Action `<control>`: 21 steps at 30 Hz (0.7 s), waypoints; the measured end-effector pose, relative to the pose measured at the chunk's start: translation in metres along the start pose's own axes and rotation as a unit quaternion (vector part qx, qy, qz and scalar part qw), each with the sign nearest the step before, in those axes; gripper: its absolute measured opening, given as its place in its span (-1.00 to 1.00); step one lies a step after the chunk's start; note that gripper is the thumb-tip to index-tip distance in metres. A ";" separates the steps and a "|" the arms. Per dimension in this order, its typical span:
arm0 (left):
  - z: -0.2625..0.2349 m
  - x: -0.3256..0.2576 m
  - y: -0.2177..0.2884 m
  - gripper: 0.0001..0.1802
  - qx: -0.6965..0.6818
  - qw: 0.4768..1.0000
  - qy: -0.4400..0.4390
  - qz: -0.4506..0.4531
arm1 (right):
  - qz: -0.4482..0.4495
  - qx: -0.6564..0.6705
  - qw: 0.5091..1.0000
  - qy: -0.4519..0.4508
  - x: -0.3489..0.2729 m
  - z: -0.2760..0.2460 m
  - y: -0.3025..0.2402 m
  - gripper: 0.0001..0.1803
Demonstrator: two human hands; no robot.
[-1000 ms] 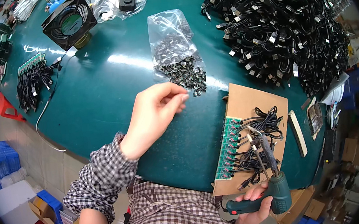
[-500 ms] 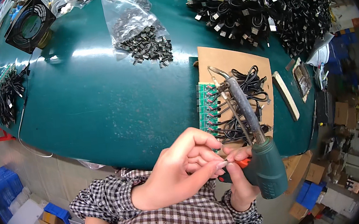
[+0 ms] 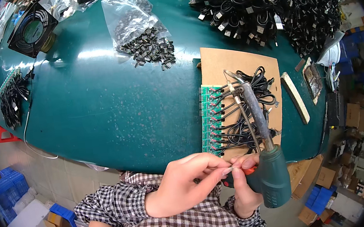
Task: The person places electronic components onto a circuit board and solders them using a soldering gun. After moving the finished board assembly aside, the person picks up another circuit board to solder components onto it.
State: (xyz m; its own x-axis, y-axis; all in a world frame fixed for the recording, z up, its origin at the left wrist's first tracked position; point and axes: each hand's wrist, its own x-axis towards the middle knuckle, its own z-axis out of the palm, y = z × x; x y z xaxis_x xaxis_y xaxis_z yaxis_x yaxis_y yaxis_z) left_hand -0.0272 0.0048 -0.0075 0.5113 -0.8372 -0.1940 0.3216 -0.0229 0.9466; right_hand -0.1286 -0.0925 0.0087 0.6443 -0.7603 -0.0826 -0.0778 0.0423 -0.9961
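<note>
My right hand (image 3: 243,186) grips a green soldering gun (image 3: 270,166) whose long metal barrel points up over a green circuit board (image 3: 211,118). The board lies on a brown cardboard sheet (image 3: 230,63), with several black cables (image 3: 248,101) wired to it. My left hand (image 3: 185,185) is drawn in close to my chest, its fingertips pinching a small part right against my right hand's fingers by the gun's orange trigger. The part itself is too small to make out.
A clear plastic bag of small black components (image 3: 142,37) lies at the table's middle back. A large heap of black cables (image 3: 268,5) fills the back right. A black fan (image 3: 31,32) sits at the back left, a cable bundle (image 3: 11,94) on the left, and a wooden bar (image 3: 296,97) on the right.
My left hand pulled back from the bag of components to my chest, where it now meets my right hand at the soldering gun. The view has shifted.
</note>
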 end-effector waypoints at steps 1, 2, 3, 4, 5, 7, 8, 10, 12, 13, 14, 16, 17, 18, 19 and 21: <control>0.002 -0.002 0.002 -0.88 0.024 0.999 0.022 0.005 | -0.012 -0.032 0.999 -0.015 0.000 -0.001 0.000 -0.70; 0.002 -0.002 0.003 -0.88 0.025 0.999 0.022 0.004 | -0.025 -0.064 0.997 -0.031 0.001 -0.001 0.000 -0.70; 0.001 -0.001 0.004 -0.88 0.075 0.996 0.027 0.036 | -0.025 -0.063 0.997 -0.031 0.001 -0.001 0.000 -0.70; 0.000 0.000 0.005 -0.89 0.124 0.990 0.031 0.067 | -0.037 -0.068 0.997 -0.032 0.002 -0.001 0.001 -0.70; 0.000 0.000 0.006 -0.89 0.124 0.989 0.030 0.067 | -0.049 -0.073 0.996 -0.032 0.002 -0.001 0.001 -0.70; 0.000 0.000 0.007 -0.88 0.139 0.986 0.028 0.087 | -0.041 -0.073 0.996 -0.029 0.002 -0.001 0.000 -0.70; -0.001 0.000 0.009 -0.88 0.139 0.986 0.029 0.086 | -0.034 -0.075 0.996 -0.025 0.002 0.000 0.000 -0.69; -0.003 0.000 0.011 -0.89 0.162 0.983 0.020 0.089 | -0.033 -0.071 0.997 -0.021 0.002 0.002 0.000 -0.71; -0.010 0.003 0.007 -0.89 0.109 0.992 0.016 0.060 | -0.032 -0.067 0.997 -0.017 0.001 0.002 -0.001 -0.72; -0.017 0.007 0.003 -0.90 0.055 0.998 0.011 0.031 | -0.009 -0.052 0.999 -0.006 0.001 0.002 -0.003 -0.74; -0.026 0.013 0.001 -0.91 0.073 0.997 0.020 0.030 | 0.014 -0.037 0.999 0.007 -0.001 0.000 -0.004 -0.76; -0.036 0.027 -0.006 -0.89 -0.093 0.988 0.070 -0.102 | 0.016 -0.032 0.999 0.019 -0.004 -0.004 -0.001 -0.77; -0.042 0.035 -0.007 -0.87 -0.098 0.986 0.067 -0.118 | 0.013 -0.014 0.999 0.030 -0.005 -0.006 0.000 -0.77; -0.046 0.041 -0.007 -0.85 -0.103 0.984 0.063 -0.135 | 0.010 0.004 0.999 0.042 -0.007 -0.007 0.000 -0.77; -0.047 0.046 -0.008 -0.84 -0.091 0.984 0.061 -0.140 | 0.010 0.001 0.999 0.040 -0.009 -0.010 0.002 -0.77; -0.049 0.052 -0.010 -0.84 -0.075 0.984 0.058 -0.149 | 0.011 0.014 0.999 0.042 -0.012 -0.011 0.003 -0.77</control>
State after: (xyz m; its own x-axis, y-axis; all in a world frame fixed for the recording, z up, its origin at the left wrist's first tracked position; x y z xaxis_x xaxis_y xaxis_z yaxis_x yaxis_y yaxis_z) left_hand 0.0353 -0.0116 -0.0395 0.4619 -0.7372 -0.4931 0.5802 -0.1694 0.7967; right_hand -0.1451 -0.0907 0.0068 0.5759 -0.8111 -0.1019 -0.0687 0.0761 -0.9947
